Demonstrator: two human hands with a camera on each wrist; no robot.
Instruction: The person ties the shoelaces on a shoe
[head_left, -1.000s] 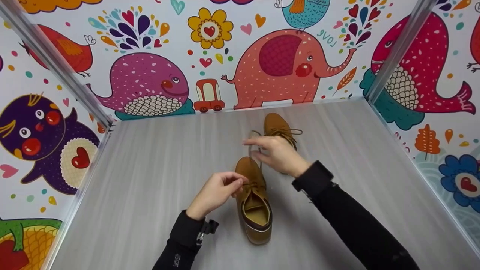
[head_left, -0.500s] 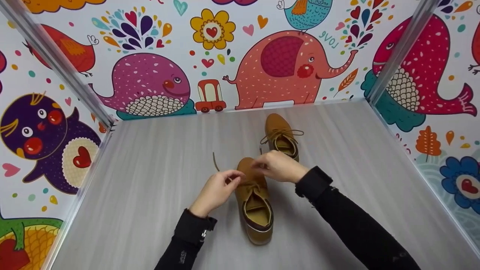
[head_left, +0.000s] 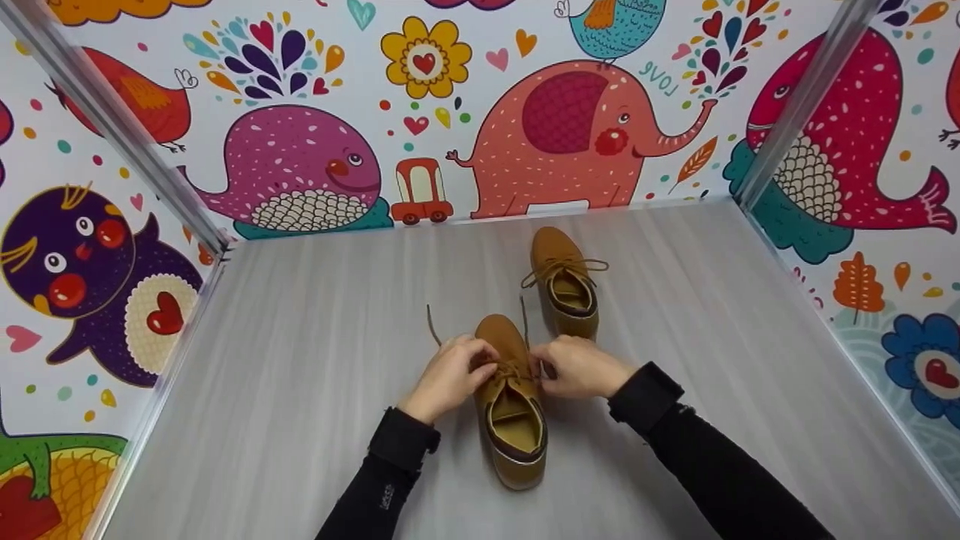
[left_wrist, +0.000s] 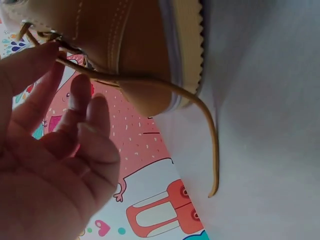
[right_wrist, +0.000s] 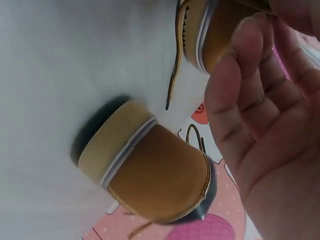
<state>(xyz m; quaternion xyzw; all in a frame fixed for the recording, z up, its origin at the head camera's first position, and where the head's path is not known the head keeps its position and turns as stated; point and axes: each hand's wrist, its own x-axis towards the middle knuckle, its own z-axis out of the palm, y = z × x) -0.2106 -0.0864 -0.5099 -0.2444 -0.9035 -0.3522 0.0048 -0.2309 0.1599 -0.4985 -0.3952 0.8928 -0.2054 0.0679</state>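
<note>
A tan lace-up shoe (head_left: 519, 465) stands on the floor, toe pointing away from me. On its left, my left hand (head_left: 450, 376) pinches a brown shoelace (left_wrist: 145, 80) between thumb and index finger. That lace's loose end trails over the shoe's side to the floor in the left wrist view. My right hand (head_left: 583, 367) is at the shoe's right side, thumb and index finger pinching the lace near the eyelets; in the right wrist view the pinch is partly cut off. The right lace end (head_left: 524, 319) lies beside the toe.
A matching shoe (head_left: 553, 244), its laces tied in a bow, stands farther back and slightly right, close to my right hand. The grey floor (head_left: 315, 360) is bordered by printed panels (head_left: 300, 165) with metal edge strips at back and sides.
My right hand first held a lace up above the toe, then came down and back to the shoe's right side. Both lace ends now lie forward on the floor. My left hand shifted slightly right.
</note>
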